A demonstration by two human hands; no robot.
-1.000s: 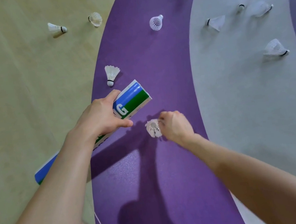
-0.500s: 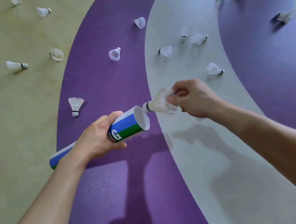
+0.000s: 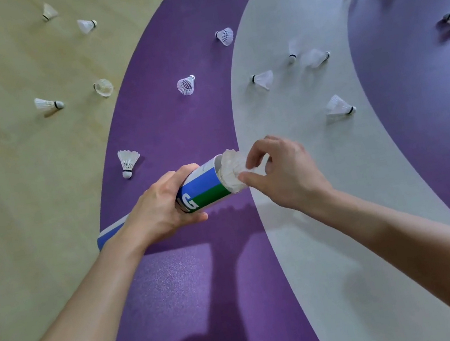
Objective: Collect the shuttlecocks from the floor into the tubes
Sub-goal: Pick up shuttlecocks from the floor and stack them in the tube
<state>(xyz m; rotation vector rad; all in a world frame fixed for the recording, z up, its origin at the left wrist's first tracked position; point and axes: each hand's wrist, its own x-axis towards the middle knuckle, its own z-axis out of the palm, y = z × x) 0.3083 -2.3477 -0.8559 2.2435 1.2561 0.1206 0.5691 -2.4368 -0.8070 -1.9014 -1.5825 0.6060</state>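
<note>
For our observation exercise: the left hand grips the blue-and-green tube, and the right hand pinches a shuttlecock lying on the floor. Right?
No. In the head view the right hand pinches the shuttlecock at the open mouth of the tube, off the floor; the left hand does grip the tube.

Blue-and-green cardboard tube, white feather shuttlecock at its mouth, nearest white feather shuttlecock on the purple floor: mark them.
Blue-and-green cardboard tube (image 3: 205,185): head view, printed side wall.
White feather shuttlecock at its mouth (image 3: 230,166): head view, feather skirt.
Nearest white feather shuttlecock on the purple floor (image 3: 127,159): head view, feathers.
</note>
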